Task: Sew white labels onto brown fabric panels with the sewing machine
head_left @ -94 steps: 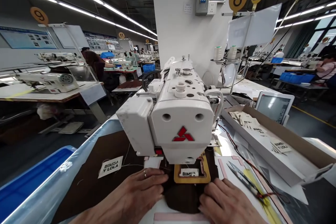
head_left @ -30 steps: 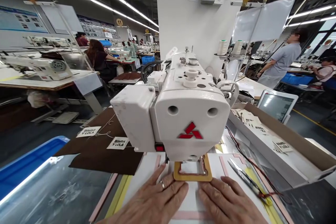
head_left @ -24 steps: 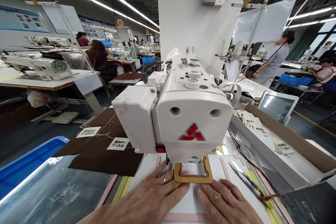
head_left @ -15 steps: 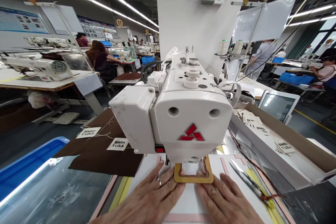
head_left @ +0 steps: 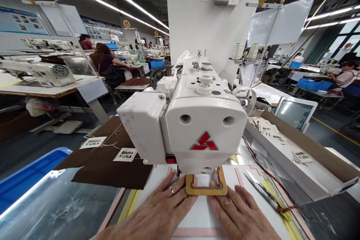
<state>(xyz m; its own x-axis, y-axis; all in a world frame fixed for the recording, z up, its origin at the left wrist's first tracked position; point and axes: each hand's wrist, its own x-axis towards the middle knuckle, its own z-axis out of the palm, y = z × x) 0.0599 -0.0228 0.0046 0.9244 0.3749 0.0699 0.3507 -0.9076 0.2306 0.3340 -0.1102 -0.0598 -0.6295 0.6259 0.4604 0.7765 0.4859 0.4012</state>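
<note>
frame: tan rectangular frame (head_left: 206, 192) lying flat on the white work surface (head_left: 202, 213), right under the head of the sewing machine, with nothing but white showing through its opening
left hand: left hand (head_left: 157, 210) is flat, palm down, fingers spread loosely, holding nothing; the fingertips sit against the frame's left edge, and there's a ring on one finger
right hand: right hand (head_left: 239, 215) is flat and open too, gripping nothing, with the fingertips up against the frame's lower right corner
sewing machine: big white sewing machine (head_left: 197, 123) with a red three-diamond logo, the head hanging directly over the frame
scissors: small scissors (head_left: 260, 189) lying just to the right of the right hand, on a yellow strip
cloth: dark brown cloth pieces (head_left: 109, 161) off to the left of the machine, well apart from the hands, with two white "BIMBA Y LOLA" labels (head_left: 125, 154) on them
box: long cardboard box (head_left: 323, 157) on the right, with more of the same labels lying loose in it
screen: small screen (head_left: 295, 114) standing behind the box
bin: blue bin (head_left: 25, 176) at the far left edge
background: other people seated at sewing tables on both sides
</note>
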